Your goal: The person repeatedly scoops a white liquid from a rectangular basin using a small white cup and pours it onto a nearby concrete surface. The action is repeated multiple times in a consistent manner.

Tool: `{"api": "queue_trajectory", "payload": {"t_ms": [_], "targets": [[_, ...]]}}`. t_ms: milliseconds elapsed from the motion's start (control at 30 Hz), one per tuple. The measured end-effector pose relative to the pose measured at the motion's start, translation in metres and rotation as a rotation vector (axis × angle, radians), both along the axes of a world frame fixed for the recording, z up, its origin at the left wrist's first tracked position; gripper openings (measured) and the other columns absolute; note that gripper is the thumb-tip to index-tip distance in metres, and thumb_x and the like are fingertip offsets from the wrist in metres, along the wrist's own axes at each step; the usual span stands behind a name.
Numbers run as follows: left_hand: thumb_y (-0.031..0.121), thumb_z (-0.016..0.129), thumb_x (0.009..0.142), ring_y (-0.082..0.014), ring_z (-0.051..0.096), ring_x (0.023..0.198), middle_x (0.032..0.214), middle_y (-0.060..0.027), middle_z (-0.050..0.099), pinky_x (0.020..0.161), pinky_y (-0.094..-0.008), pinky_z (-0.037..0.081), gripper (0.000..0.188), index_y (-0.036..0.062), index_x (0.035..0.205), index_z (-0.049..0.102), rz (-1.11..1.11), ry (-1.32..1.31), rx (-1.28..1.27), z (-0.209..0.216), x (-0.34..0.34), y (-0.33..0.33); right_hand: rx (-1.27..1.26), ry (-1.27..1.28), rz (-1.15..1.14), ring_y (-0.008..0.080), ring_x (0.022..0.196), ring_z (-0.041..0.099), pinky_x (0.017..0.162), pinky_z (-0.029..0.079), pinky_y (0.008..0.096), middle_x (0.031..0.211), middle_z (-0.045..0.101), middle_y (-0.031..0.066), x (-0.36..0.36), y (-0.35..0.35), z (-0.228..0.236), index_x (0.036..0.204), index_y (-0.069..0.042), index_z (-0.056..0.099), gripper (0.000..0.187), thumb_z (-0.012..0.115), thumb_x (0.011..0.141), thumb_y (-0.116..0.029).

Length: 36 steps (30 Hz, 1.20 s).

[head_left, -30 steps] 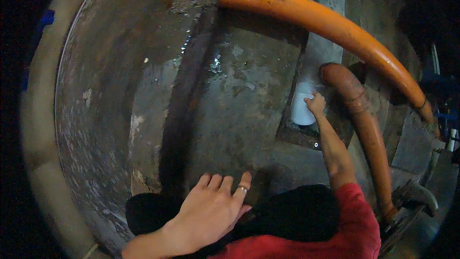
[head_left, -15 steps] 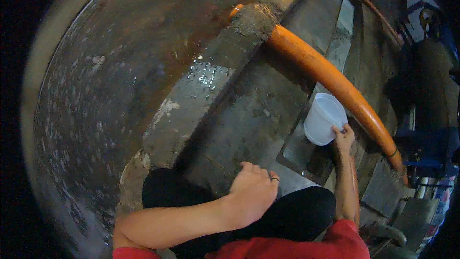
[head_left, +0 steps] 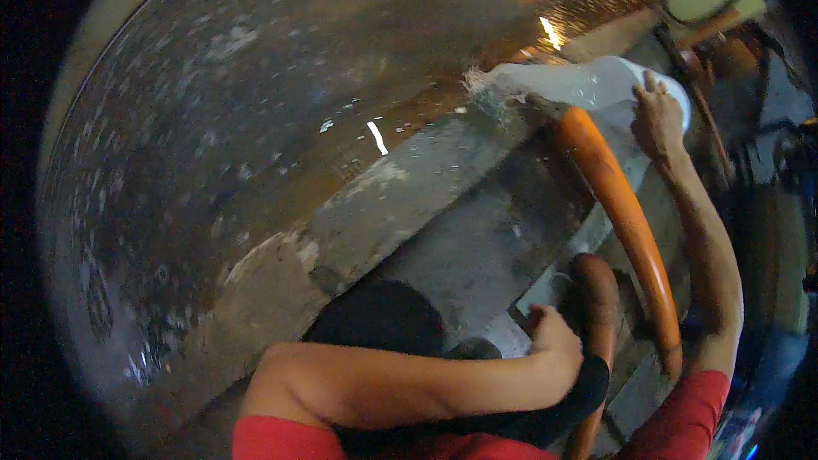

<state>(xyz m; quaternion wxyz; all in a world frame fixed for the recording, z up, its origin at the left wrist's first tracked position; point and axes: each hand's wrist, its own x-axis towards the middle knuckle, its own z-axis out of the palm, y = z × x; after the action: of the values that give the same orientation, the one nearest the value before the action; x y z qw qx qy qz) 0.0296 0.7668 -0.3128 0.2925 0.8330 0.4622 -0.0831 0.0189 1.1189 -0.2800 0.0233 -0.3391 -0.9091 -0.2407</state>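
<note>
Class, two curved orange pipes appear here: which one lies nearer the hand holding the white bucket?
The longer, bright orange pipe: its top end sits just beside the right hand and white plastic bucket. The shorter, darker rust-orange pipe lies lower.

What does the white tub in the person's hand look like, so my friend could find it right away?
Start at the long orange hose curving down the right side and follow it to its top end. There, the right hand grips a pale, see-through white tub, tipped sideways with water splashing out of it. Nothing else nearby is white; the hoses are orange and brownish.

White plastic bucket [head_left: 596, 85] tipped sideways, spilling water over the concrete ledge.
</note>
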Motion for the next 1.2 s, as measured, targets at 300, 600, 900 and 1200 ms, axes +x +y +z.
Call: {"api": "queue_trajectory", "payload": {"t_ms": [300, 600, 900, 1200], "targets": [[0.024, 0.055, 0.090, -0.0354, 0.056, 0.109, 0.118, -0.0161, 0.061, 0.097, -0.0536, 0.040, 0.045, 0.0010, 0.129, 0.054, -0.238, 0.007, -0.097, 0.046, 0.008, 0.013, 0.609, -0.275, 0.204, 0.0379, 0.133, 0.039, 0.107, 0.029, 0.0510, 0.155, 0.029, 0.0090, -0.081, 0.046, 0.032, 0.116, -0.013, 0.061, 0.036, 0.055, 0.082, -0.004], [0.020, 0.056, 0.088, -0.0337, 0.058, 0.104, 0.110, -0.0167, 0.062, 0.093, -0.0492, 0.041, 0.041, -0.0002, 0.124, 0.056, -0.217, -0.026, -0.067, 0.045, 0.012, 0.005, 0.463, -0.088, 0.226, 0.0406, 0.119, 0.052, 0.095, 0.048, 0.0432, 0.146, 0.040, 0.0201, 0.044, 0.110, 0.053, 0.130, -0.006, 0.053, 0.048, 0.064, 0.085, -0.017], [0.016, 0.056, 0.085, -0.0320, 0.060, 0.098, 0.101, -0.0173, 0.063, 0.090, -0.0449, 0.043, 0.037, -0.0014, 0.118, 0.058, 0.103, -0.124, 0.063, 0.021, 0.002, -0.020, -0.459, 0.186, -0.229, 0.0341, 0.073, 0.060, 0.064, 0.049, 0.0421, 0.083, 0.060, 0.0159, 0.321, -0.119, -0.135, 0.105, -0.001, 0.056, 0.048, 0.083, 0.071, -0.021], [0.016, 0.057, 0.086, -0.0317, 0.060, 0.095, 0.097, -0.0180, 0.063, 0.089, -0.0416, 0.043, 0.039, -0.0021, 0.120, 0.056, 0.066, -0.057, -0.004, 0.007, 0.000, -0.009, -0.597, -0.374, -0.672, 0.0379, 0.083, 0.068, 0.073, 0.056, 0.0459, 0.124, 0.056, 0.0277, 0.393, -0.185, -0.353, 0.099, -0.008, 0.068, 0.022, 0.060, 0.080, -0.016]]}}
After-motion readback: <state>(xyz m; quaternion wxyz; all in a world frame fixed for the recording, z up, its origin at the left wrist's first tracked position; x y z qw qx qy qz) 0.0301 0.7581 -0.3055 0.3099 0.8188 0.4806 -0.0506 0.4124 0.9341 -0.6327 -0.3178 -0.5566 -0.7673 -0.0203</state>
